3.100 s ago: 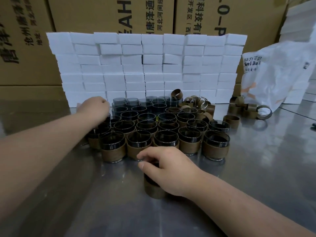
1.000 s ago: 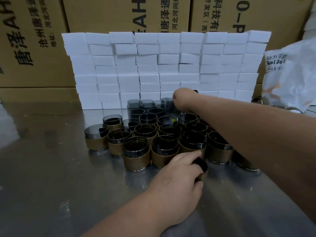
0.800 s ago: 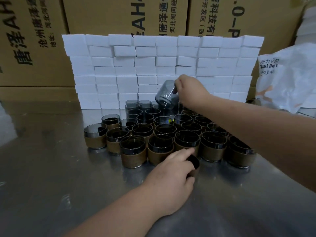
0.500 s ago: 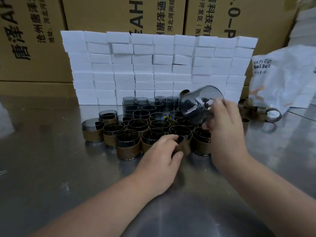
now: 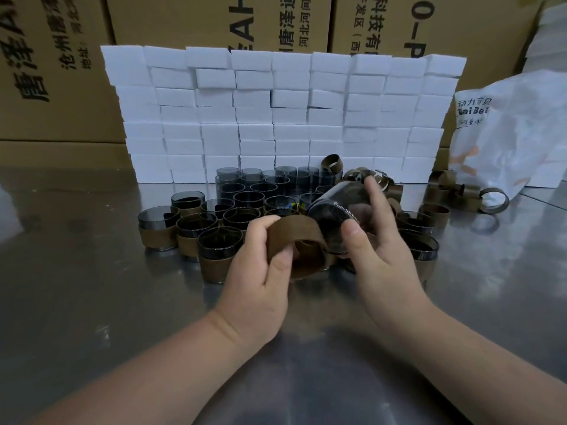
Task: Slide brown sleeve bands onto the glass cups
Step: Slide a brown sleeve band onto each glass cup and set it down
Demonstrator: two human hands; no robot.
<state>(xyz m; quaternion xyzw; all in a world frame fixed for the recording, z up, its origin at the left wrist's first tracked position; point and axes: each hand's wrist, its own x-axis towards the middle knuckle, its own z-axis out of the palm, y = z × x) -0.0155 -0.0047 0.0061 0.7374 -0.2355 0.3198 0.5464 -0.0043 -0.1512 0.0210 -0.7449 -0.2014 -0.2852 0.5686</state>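
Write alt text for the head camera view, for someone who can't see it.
Over a steel table, a person's left hand holds a brown sleeve band next to a tilted dark glass cup gripped in the right hand. Behind them are banded cups, bare cups, loose bands and stacked white blocks.

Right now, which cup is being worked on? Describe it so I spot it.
Before the white foam-block wall stands a cluster of dark glass cups. At its near edge, the right hand holds one cup, the only one lifted, tipped sideways.

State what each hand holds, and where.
Left hand pinches a brown sleeve band at its rim; right hand grips a dark glass cup round its side.
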